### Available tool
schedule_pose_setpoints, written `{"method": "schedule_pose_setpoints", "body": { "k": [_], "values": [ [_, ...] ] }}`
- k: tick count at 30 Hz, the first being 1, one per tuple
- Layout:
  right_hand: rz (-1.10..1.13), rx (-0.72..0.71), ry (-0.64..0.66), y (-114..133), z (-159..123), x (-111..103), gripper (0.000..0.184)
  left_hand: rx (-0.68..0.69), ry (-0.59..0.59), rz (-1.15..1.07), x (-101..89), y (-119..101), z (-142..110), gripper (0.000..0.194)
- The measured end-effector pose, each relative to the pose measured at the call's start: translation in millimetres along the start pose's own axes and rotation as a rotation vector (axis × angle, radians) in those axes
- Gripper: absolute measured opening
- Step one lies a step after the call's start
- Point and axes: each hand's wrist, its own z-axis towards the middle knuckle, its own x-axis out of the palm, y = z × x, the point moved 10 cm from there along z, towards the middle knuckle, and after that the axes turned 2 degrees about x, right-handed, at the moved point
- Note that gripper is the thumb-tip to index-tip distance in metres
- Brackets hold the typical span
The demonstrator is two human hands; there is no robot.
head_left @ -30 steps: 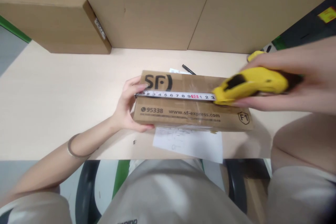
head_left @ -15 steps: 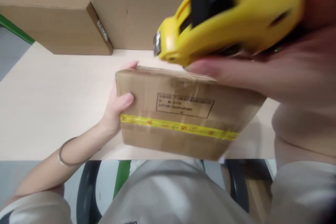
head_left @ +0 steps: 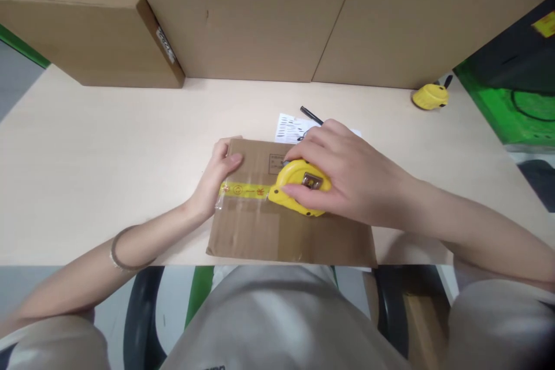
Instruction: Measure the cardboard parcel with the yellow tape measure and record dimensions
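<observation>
A brown cardboard box [head_left: 251, 231] lies flat near the table's front edge, with a strip of yellow printed tape [head_left: 245, 190] across its top. My left hand [head_left: 217, 176] grips the box's left side, thumb on the top face and the other fingers mostly hidden behind the edge. In my right hand [head_left: 342, 176] is a yellow tape measure [head_left: 292, 182] with a small window, held low over the middle of the box. Its nose is by the yellow strip, and whether it touches the cardboard I cannot tell. A printed label [head_left: 275, 164] is partly covered by my fingers.
Behind the box lie a printed paper [head_left: 288, 129] and a black pen [head_left: 310, 115]. Another yellow tape measure [head_left: 430, 96] sits at the table's back right. Large cartons [head_left: 260, 17] line the back, and a smaller carton [head_left: 113, 40] stands at the left.
The box was tilted up and close to the camera; now it lies lower and flatter on the table. My right hand has brought the tape measure down from the upper right onto or just over it.
</observation>
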Motion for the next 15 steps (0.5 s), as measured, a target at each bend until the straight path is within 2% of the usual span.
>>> {"method": "schedule_pose_setpoints", "body": {
  "k": [3,5,7,9,10,12,15],
  "values": [
    [0.007,0.023,-0.057,-15.7,2.8,-4.9,0.04,-0.028,0.001,-0.066,3.3,7.2,3.0,0.034],
    [0.021,0.039,-0.158,-35.6,5.1,-15.7,0.042,-0.019,0.009,-0.084,4.6,8.1,4.3,0.031],
    [-0.006,0.113,-0.276,-69.9,4.0,-25.1,0.04,0.0,0.011,-0.094,4.0,7.6,5.3,0.029],
    [-0.069,0.241,-0.316,-113.8,-2.1,-22.2,0.042,0.015,0.02,-0.108,3.7,7.2,6.2,0.028],
    [-0.108,0.3,-0.284,-134.9,-6.3,-13.8,0.046,0.018,0.024,-0.117,3.8,7.3,6.7,0.028],
    [-0.176,0.394,-0.14,-170.4,-17.3,13.6,0.054,0.015,0.027,-0.127,4.0,7.9,7.6,0.028],
    [-0.231,0.444,0.01,-195.0,-37.5,49.5,0.06,0.015,0.023,-0.121,4.5,8.3,8.7,0.031]
  ]
}}
